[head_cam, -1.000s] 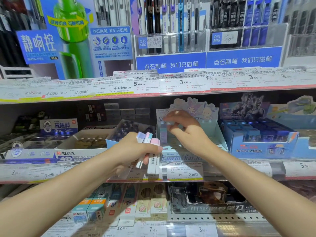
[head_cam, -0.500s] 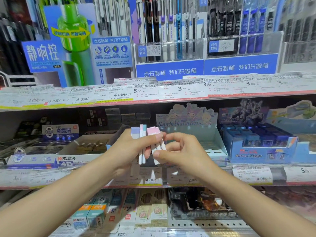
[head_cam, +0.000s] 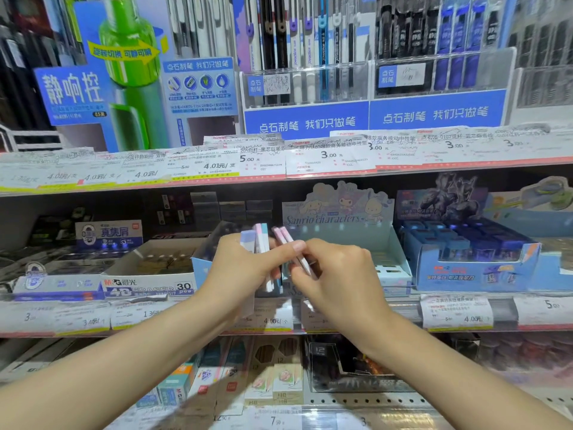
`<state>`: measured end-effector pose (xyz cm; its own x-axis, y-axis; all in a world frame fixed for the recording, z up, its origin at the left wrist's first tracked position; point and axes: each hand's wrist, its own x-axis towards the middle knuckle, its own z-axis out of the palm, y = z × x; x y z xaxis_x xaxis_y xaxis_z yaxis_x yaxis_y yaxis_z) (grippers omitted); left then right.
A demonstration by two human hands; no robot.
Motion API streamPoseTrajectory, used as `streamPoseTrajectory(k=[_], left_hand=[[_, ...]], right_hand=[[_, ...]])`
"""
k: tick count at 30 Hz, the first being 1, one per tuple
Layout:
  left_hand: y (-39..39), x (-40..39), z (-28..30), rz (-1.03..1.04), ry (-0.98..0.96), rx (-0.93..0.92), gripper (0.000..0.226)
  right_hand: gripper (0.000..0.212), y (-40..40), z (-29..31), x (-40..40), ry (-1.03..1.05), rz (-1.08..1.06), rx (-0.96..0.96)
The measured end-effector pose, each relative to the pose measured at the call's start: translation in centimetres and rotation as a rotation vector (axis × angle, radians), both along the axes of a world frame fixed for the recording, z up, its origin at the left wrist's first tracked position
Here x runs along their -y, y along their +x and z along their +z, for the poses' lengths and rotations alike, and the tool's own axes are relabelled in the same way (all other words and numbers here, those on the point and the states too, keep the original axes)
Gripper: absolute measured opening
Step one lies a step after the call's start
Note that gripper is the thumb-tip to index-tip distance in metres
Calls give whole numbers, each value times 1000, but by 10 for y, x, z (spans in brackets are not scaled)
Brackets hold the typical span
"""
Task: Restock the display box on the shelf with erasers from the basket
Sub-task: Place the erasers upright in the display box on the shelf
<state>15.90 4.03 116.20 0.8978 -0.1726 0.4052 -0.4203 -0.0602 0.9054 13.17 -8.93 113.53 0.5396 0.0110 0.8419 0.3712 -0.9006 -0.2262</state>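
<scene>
1. Stick erasers [head_cam: 259, 246], pastel, stand bunched in the left hand [head_cam: 240, 268], held in front of the shelf [head_cam: 310, 324].
2. The right hand [head_cam: 335, 274] pinches one pink eraser [head_cam: 283, 235] from the bunch.
3. Behind sits the Sanrio display box [head_cam: 356, 218].

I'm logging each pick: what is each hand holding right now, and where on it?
The left hand grips a bunch of erasers around their lower halves. The right hand pinches one pink eraser near its middle.

I see retail shelving: top shelf [head_cam: 279, 178] fronted with price labels [head_cam: 328, 156], pen racks [head_cam: 307, 85] above, a blue-green poster [head_cam: 93, 72] at left. Even, bright lighting.
</scene>
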Motion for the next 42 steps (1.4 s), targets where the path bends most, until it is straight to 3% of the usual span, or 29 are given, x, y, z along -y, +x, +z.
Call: streamPoseTrajectory(k=[9, 11, 15, 18, 21, 27, 31, 34, 42], left_hand=[[7, -4, -1, 6, -15, -18, 34], [7, -7, 1, 6, -5, -39, 32], [8, -15, 6, -84, 49, -99, 40], [5, -15, 7, -159, 82, -121, 37], [5, -14, 8, -215, 93, -134, 29], [10, -22, 5, -227, 164, -90, 18], [16, -29, -2, -188, 285, -26, 28], [15, -30, -4, -177, 371, -26, 10], [10, -25, -12, -289, 504, -160, 34]], right_hand=[[23, -6, 0, -1, -28, 118, -45], [26, -11, 5, 0, 62, 221, -102], [29, -8, 25, 13, 573, 569, -414], [46, -2, 34, 18, 574, 677, -586], [42, -2, 38, 15, 570, 710, -614], [32, 7, 48, 25, 514, 646, -554], [32, 23, 50, 35, 552, 546, -418], [34, 37, 42, 33, 532, 503, -366], [27, 51, 21, 28, 258, 417, -234]])
